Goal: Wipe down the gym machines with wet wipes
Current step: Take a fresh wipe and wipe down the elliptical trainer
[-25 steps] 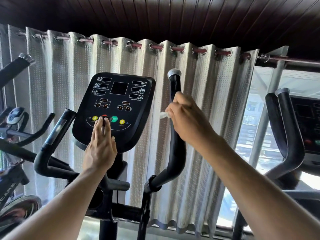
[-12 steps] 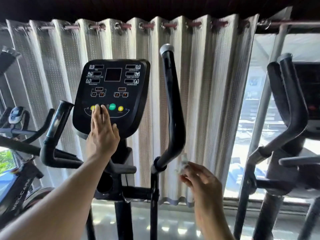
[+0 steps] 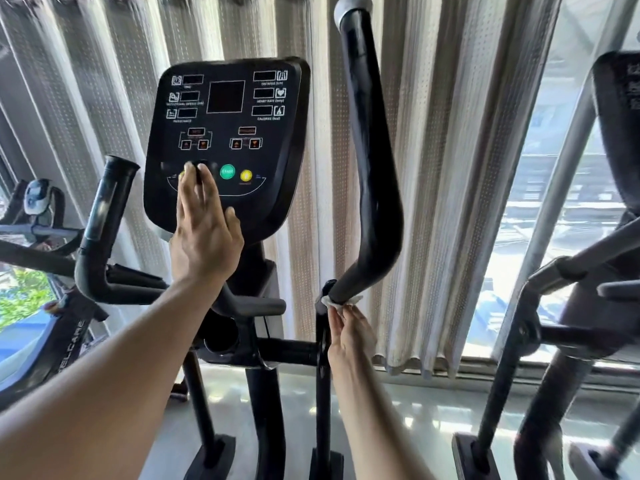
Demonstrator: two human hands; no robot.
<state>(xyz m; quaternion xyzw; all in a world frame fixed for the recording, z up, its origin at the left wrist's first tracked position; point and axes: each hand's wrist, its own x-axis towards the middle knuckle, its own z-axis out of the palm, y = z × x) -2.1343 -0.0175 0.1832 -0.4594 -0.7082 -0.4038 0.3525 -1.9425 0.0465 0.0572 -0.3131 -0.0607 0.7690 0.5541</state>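
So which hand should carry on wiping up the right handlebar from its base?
Right. The right hand already holds the wet wipe against the base of the right handlebar. The left hand rests flat on the console and carries no wipe.
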